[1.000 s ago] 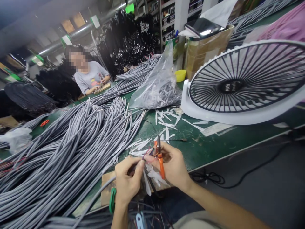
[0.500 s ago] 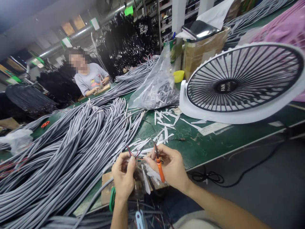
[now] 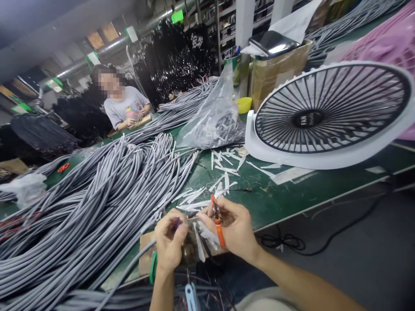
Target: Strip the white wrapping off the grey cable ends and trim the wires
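My left hand (image 3: 170, 237) is closed around the end of a grey cable (image 3: 147, 248), pinching its thin coloured wires (image 3: 175, 222) between thumb and fingers. A single orange wire (image 3: 192, 218) runs from there to the thumb and fingertip of my right hand (image 3: 235, 226). Orange-handled pliers (image 3: 219, 231) also lie in my right hand, held upright against the fingers; their jaws are partly hidden. Below both hands is a wooden block (image 3: 145, 259) with white strips (image 3: 199, 244) on it. A green ring-shaped handle (image 3: 153, 268) shows beside my left wrist.
Long bundles of grey cables (image 3: 97, 203) cover the left of the green table (image 3: 259, 207). White scraps (image 3: 223, 183) lie beyond my hands. A white fan (image 3: 256, 147) and a clear bag of scraps (image 3: 217, 125) stand behind. Across the table sits another person (image 3: 125, 106).
My left fingers have curled further over the coloured wires, whose ends stuck up before. The pliers have turned slightly in my right hand, with orange now showing at their top.
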A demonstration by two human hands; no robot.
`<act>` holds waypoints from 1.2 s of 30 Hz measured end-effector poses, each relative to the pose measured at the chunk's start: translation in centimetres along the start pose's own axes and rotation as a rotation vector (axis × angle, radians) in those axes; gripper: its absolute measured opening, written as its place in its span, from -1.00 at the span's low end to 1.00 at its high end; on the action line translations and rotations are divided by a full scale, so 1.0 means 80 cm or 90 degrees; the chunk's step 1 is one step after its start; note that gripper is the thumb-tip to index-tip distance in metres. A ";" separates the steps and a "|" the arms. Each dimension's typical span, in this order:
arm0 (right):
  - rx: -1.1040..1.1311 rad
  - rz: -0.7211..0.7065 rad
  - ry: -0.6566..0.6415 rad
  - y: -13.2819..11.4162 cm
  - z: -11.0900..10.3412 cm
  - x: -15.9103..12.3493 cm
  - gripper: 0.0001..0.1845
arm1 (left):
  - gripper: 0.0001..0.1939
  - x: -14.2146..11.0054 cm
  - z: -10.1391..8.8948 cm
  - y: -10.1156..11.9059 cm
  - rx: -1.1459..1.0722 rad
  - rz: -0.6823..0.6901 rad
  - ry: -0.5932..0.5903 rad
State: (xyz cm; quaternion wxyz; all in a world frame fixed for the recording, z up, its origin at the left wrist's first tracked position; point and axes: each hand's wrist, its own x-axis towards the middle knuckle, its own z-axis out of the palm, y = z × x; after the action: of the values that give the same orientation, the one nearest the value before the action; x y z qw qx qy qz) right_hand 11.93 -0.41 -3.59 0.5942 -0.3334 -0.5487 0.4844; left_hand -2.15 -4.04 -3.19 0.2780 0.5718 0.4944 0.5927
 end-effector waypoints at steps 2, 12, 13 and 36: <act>0.002 -0.014 0.001 0.001 0.000 -0.001 -0.63 | -0.66 -0.003 0.004 0.000 -0.023 -0.052 0.044; -0.031 -0.050 0.004 0.004 0.000 -0.002 -0.73 | -0.67 -0.004 0.006 -0.007 -0.033 -0.091 0.121; -0.036 -0.049 0.004 0.004 -0.001 -0.002 -0.75 | -0.68 -0.004 0.005 -0.008 -0.032 -0.086 0.116; -0.031 -0.087 -0.009 0.008 -0.006 -0.010 -0.68 | -0.66 0.003 0.004 0.005 0.100 -0.040 0.068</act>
State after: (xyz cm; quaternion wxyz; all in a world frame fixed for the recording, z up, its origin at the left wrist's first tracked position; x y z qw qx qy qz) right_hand 12.29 -0.91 -4.51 0.6136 -0.3062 -0.5861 0.4315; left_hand -1.78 -3.90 -2.79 0.2242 0.5434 0.5714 0.5727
